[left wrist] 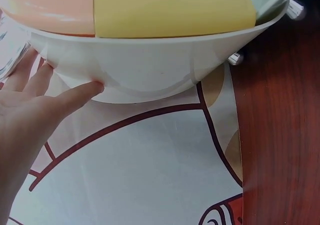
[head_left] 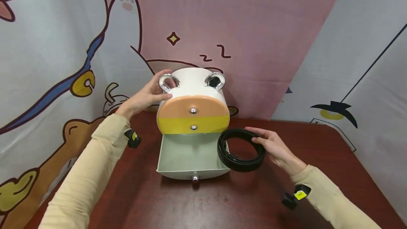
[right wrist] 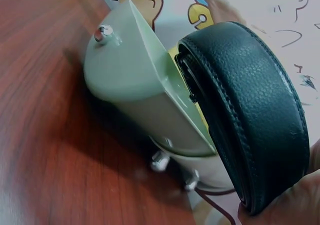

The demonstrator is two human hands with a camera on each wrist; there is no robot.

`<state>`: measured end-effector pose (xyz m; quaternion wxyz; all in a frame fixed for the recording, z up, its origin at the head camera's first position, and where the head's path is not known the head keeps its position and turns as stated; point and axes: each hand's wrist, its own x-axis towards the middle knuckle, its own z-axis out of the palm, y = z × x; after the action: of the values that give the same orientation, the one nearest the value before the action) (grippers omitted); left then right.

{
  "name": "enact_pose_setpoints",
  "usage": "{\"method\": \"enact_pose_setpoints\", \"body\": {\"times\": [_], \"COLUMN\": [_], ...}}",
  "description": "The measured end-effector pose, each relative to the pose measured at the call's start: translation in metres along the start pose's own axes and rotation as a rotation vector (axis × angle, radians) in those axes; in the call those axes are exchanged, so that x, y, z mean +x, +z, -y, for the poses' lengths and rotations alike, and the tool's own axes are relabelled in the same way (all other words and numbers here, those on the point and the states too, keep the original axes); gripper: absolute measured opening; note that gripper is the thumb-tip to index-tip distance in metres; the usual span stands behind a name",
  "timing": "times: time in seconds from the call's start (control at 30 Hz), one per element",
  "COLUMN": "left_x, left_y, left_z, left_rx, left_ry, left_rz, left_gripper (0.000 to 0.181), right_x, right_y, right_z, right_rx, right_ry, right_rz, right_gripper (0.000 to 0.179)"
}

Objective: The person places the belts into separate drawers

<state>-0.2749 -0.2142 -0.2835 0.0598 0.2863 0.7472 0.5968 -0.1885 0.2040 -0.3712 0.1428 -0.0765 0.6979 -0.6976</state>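
Note:
A small chest of drawers [head_left: 194,87] with a white shell and two silver rings on top stands on the table in the head view. Its peach and yellow drawers are closed, while the pale green bottom drawer [head_left: 181,153] is pulled out, with a bare interior. My left hand [head_left: 144,96] rests on the shell's upper left, thumb extended against the white side [left wrist: 135,67] in the left wrist view. My right hand [head_left: 279,147] pinches a coiled black belt [head_left: 245,166] at its right edge, above the drawer's right side. Stitched leather shows on the belt [right wrist: 255,100] in the right wrist view.
A reddish-brown wooden table [head_left: 140,197] lies beneath the chest. Behind it hangs a cartoon-printed cloth [head_left: 254,27], close to the table's back edge. Silver feet [right wrist: 160,161] show under the chest.

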Motion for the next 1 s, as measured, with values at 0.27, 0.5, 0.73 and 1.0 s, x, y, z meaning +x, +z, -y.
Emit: {"method": "enact_pose_setpoints", "body": {"times": [0.27, 0.5, 0.73, 1.0], "left_x": [-0.001, 0.0, 0.0, 0.0], "left_y": [0.001, 0.001, 0.002, 0.001], "left_z": [-0.002, 0.0, 0.001, 0.001], "left_rx": [0.014, -0.008, -0.003, 0.022], "left_ry": [-0.022, 0.026, 0.031, 0.021], "left_rz": [-0.011, 0.013, 0.01, -0.008], "left_gripper": [0.08, 0.079, 0.079, 0.078], "right_x": [0.008, 0.014, 0.022, 0.031], "right_y": [0.019, 0.033, 0.047, 0.063], "right_z": [-0.002, -0.003, -0.004, -0.001], "right_rx": [-0.009, -0.032, -0.043, -0.062], "right_ry": [0.0, -0.014, -0.019, 0.002], "right_rz": [0.032, 0.051, 0.072, 0.08], "right_gripper": [0.047, 0.045, 0.043, 0.042]}}
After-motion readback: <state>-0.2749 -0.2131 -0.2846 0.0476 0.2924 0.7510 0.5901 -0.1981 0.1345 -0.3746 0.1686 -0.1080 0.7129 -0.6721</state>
